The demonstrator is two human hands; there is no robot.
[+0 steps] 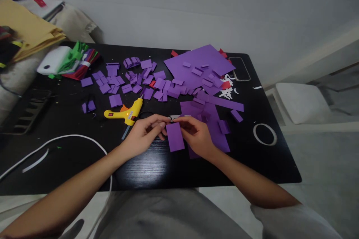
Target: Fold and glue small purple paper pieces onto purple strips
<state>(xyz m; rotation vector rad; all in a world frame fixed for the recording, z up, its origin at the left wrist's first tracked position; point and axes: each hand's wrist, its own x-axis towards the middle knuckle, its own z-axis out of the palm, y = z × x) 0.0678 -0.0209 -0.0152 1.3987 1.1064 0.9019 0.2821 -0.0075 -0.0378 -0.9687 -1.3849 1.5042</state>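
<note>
Between my hands is a purple paper rectangle (175,137), held near the front middle of the table. The fingers of my left hand (148,131) pinch at its upper left corner. My right hand (198,134) grips its upper right edge, the thumb partly hidden behind the paper. Just beyond my fingertips, part of a pair of scissors (176,118) shows. A yellow glue gun (126,112) lies left of my left hand, a small orange light showing on it. Under and beside my right hand are larger purple sheets (220,138) with small folded pieces on them.
Many small folded purple pieces (112,79) spread across the back of the black table (140,173). A large purple sheet (202,59), white paper scraps (228,91) and a tape ring (265,134) lie right. A white cable (81,136) loops at left, near bundled coloured strips (78,61).
</note>
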